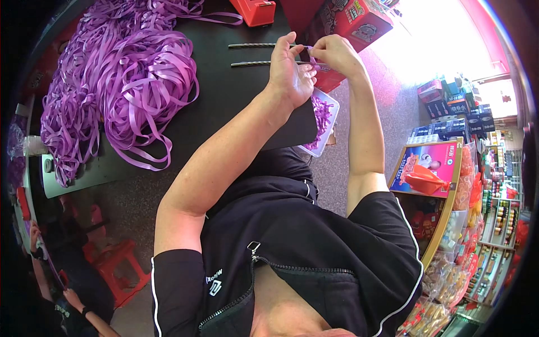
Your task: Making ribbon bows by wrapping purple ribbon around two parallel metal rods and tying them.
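My left hand (289, 73) and my right hand (335, 54) meet above the near edge of a dark table (224, 95). Between their fingertips they pinch a short piece of purple ribbon (319, 65). Just under my hands a clear plastic tray (324, 121) holds small pieces of purple ribbon and overhangs the table edge. A large heap of long purple ribbon (120, 78) lies on the table to the left, well away from both hands.
Two thin metal rods (252, 54) lie on the table beyond my left hand. Red boxes (359, 19) and a red tape dispenser (255, 11) stand at the far edge. Shop shelves (466, 185) fill the right. Red stools (115, 261) and another person's hands (73, 297) are lower left.
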`<state>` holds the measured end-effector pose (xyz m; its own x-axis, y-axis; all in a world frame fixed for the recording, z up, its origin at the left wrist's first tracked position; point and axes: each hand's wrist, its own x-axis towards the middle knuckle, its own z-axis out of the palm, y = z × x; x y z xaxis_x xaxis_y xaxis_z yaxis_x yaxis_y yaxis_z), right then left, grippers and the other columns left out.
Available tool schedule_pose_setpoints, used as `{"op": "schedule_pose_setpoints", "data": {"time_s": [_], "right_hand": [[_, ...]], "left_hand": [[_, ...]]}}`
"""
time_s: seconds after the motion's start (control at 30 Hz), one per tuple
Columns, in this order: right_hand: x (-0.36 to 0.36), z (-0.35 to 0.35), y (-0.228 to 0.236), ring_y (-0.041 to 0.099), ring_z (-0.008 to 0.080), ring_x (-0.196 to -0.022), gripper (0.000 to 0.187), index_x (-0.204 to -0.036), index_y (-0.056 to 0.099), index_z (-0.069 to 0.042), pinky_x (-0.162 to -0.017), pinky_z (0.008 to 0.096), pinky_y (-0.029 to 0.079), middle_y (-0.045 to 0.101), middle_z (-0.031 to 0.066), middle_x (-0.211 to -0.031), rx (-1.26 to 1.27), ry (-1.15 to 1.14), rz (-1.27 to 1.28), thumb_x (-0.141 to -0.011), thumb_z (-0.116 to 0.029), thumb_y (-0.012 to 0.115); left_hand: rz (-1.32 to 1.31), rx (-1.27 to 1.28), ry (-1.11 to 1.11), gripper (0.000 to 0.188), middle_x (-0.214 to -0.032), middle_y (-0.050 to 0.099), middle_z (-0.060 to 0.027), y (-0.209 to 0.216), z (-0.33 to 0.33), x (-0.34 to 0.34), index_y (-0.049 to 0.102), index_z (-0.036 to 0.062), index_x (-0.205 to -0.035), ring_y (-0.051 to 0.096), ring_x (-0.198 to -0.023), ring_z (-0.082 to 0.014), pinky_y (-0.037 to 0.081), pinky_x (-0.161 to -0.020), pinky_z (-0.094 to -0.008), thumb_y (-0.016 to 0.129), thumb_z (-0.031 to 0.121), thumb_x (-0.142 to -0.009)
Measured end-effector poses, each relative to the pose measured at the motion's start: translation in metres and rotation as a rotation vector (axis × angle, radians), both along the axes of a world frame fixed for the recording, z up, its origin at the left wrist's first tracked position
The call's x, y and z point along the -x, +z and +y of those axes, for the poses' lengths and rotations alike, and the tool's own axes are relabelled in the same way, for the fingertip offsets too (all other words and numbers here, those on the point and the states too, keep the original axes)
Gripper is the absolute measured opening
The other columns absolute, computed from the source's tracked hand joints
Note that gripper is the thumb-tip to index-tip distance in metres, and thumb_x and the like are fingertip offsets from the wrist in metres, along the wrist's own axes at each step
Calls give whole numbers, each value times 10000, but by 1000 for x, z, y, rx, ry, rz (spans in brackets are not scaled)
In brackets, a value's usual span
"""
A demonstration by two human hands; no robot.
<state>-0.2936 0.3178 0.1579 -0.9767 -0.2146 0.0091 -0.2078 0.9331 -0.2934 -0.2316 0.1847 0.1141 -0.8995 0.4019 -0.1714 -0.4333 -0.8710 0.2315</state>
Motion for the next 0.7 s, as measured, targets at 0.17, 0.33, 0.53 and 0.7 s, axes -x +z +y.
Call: {"op": "schedule_pose_setpoints", "data": {"time_s": [0.17,0.33,0.53,0.7], "right_hand": [[16,49,-7,614,164,-637,284,-879,714,-32,-631,300,478,652,126,-697,293,91,-31,-773,-290,660],[4,43,-5,623,164,-660,311,-870,718,-32,-642,302,483,662,119,-723,313,22,-3,-797,-329,658],[-15,4,-1,656,260,-740,463,-800,712,-43,-716,365,493,661,126,-725,119,-81,32,-721,-498,684],[-9,-3,-2,649,315,-772,321,-785,702,-45,-745,402,492,658,165,-743,62,-74,-20,-696,-352,673]], "left_hand": [[7,8,-11,830,-1447,-69,-394,-1,2,1,206,54,-1387,-49,-1401,-442,-21,-1125,-466,557,526,-802],[11,5,-25,833,-1445,-72,-397,0,0,-1,190,53,-1387,-48,-1401,-439,-30,-1124,-465,553,528,-807],[17,2,-9,815,-1444,-58,-400,-1,-2,0,218,37,-1373,-32,-1402,-436,-11,-1128,-464,550,528,-813],[-1,-19,-6,819,-1446,-43,-394,0,-1,0,204,49,-1390,-12,-1401,-435,5,-1129,-468,553,518,-817]]}}
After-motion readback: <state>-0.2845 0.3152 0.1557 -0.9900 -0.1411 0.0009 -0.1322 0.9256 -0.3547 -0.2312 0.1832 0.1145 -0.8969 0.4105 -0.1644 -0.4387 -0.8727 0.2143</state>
